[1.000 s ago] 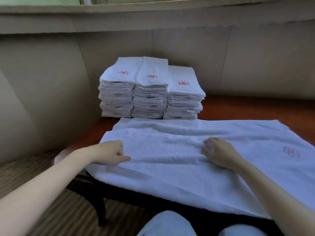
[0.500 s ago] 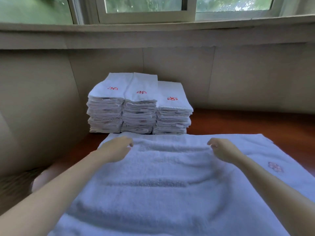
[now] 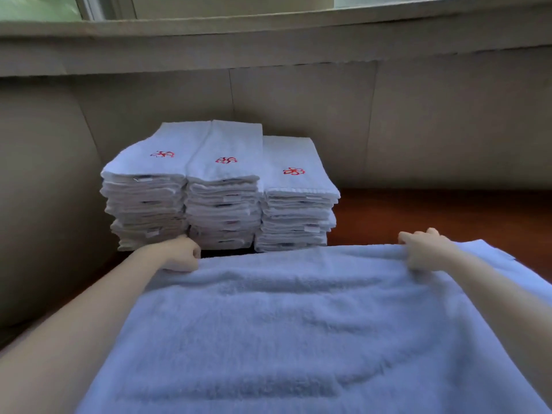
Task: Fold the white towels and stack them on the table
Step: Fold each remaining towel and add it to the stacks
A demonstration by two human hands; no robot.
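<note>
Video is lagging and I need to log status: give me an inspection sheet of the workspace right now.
Surface: reddish-brown wooden table, showing right of the stacks.
Job's things: white towel spread in front; three stacks of folded towels against the wall, red emblems on top, right one lowest.
Clutter: nothing seen.
Hands: left hand and right hand each grip the towel's far edge.
Cables: nothing seen.
Surroundings: panelled wall, window ledge above.
</note>
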